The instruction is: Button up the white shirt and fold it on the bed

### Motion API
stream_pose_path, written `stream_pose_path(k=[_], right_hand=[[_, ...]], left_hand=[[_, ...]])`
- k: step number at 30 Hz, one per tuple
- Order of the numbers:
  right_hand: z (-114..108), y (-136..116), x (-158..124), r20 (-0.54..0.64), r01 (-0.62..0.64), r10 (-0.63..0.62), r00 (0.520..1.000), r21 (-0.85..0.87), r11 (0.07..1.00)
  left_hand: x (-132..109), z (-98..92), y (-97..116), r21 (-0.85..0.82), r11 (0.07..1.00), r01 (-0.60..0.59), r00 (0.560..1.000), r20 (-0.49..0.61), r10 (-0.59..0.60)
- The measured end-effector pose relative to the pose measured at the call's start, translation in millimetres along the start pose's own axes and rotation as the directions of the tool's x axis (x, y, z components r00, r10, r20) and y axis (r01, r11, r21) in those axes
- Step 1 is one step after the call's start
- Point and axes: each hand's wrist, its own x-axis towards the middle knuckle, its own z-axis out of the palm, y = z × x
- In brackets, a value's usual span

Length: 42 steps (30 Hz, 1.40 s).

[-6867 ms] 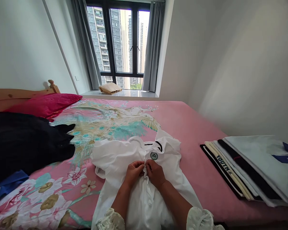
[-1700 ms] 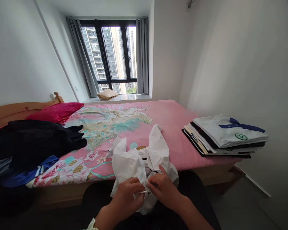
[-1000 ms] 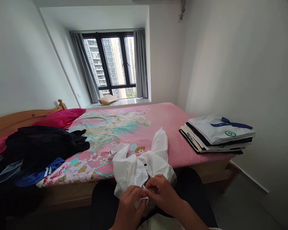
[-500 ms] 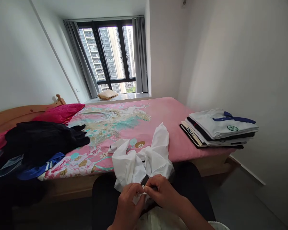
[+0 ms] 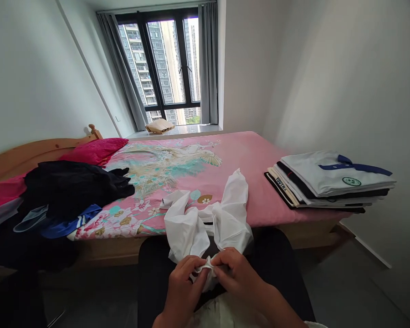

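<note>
- Although neat folding is shown farther right, black and blue clothes are left in a loose heap (image 5: 78, 182) on the left part of the bed (image 5: 249, 150); that share of the work is judged undone.
- Behind the heap, a red pillow (image 5: 97, 149) is set near the wooden headboard (image 5: 37, 151).
- By the left hand (image 5: 186, 284), a bit of white cloth is pinched between thumb and fingers.
- Between the hands and the bed, the white shirt (image 5: 230, 223) is draped, its sleeves laid on the bed and its body brought down over the near edge. Work on it is judged part-way: it is crumpled and not yet folded, and whether a button is fastened cannot be told, the spot being small and half covered.
- By the right hand (image 5: 241, 273), the same bit of cloth is gripped, thumb and fingers closed on it just beside the left ones.
- At the far right of the bed, folded garments are piled in a squared stack (image 5: 328, 191), topped by a white polo (image 5: 314, 171) with a blue collar; that share is judged done.
</note>
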Motion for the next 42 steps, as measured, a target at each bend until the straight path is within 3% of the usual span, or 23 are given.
stream_pose_path(k=[5,14,23,28,34,42], right_hand=[[-0.1,0.6,0.9,0.004,-0.17,0.171,0.985,0.102,0.98],[0.0,-0.6,1.5,-0.021,-0.172,0.176,0.984,0.134,0.976],[-3.5,-2.3,1.7,-0.008,-0.151,0.156,0.988,0.21,0.966],[-7.0,-4.6,-3.8,0.017,-0.086,0.084,0.996,0.148,0.985],[-6.2,1.6,-7.6,0.027,-0.083,0.081,0.996,0.054,0.995],[5.6,4.1,-7.4,-0.025,-0.072,0.071,0.997,-0.041,0.997]], left_hand=[[-2.2,-0.8,2.2,0.008,0.998,-0.06,0.997,0.051,0.059],[-2.2,2.3,5.3,0.109,0.967,-0.232,0.965,0.151,0.215],[-3.0,10.5,0.8,0.134,0.981,-0.139,0.98,0.159,0.117],[0.1,8.3,4.8,0.17,0.985,-0.031,0.984,0.177,0.0],[-4.1,13.0,0.4,0.147,0.984,0.105,0.979,0.157,-0.128],[-5.0,17.1,3.5,0.263,0.962,-0.07,0.986,0.167,0.026]])
